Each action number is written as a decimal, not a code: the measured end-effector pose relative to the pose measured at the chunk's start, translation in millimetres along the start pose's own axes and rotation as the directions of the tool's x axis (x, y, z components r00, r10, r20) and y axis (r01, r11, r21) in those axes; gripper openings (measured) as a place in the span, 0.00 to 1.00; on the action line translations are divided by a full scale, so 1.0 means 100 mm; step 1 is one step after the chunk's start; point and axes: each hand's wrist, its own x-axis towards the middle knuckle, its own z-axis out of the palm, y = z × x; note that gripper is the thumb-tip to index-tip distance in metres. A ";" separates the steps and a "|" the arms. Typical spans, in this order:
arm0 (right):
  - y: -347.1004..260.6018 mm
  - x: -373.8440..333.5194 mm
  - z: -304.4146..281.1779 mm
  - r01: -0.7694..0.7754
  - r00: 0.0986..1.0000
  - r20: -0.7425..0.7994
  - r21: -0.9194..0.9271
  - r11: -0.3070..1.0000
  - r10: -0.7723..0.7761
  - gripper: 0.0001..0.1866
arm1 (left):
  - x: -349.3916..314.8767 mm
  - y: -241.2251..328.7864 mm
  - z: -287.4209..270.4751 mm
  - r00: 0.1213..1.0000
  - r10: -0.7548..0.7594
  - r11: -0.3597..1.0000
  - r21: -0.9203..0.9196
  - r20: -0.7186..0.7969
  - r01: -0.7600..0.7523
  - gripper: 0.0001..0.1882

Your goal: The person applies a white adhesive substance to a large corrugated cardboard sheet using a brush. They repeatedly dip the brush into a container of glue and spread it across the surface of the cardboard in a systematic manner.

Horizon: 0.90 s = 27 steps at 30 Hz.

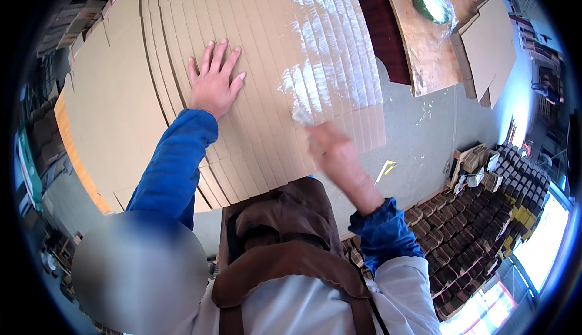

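Brown cardboard sheets (254, 129) lie fanned out before me, overlapping so that each shows a narrow strip. My left hand (216, 83) rests flat on them, its fingers spread. Streaks of white paste (330, 44) cover the strips' right part. At the lower end of these streaks, my right hand (332, 147) is closed round a brush, smeared by motion. The white-coated brush head (301, 115) meets the cardboard. Its handle is mostly hidden in my fingers.
A wooden board (427, 50) at the upper right bears a green-rimmed round container (431, 3) wrapped in clear plastic. Cut cardboard pieces (490, 47) lie at its right edge. Dark stacked bundles (461, 238) stand on the floor at the lower right, and a yellow-white scrap (386, 169) lies nearby.
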 end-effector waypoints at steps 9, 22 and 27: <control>-0.02 -0.22 -0.03 0.107 0.994 0.034 -0.056 0.993 -0.105 0.17 | 0.00 0.00 0.01 1.000 -0.008 1.000 0.009 0.007 0.008 0.29; 0.49 -0.19 -0.53 -0.140 0.990 -0.010 -0.271 0.952 0.142 0.14 | -0.02 -0.02 -0.01 1.000 0.002 0.999 0.044 0.002 -0.002 0.29; 0.36 -0.24 -0.46 0.003 0.998 0.057 -0.225 0.974 0.010 0.13 | -0.01 0.00 0.01 1.000 0.010 1.000 0.024 -0.013 -0.010 0.30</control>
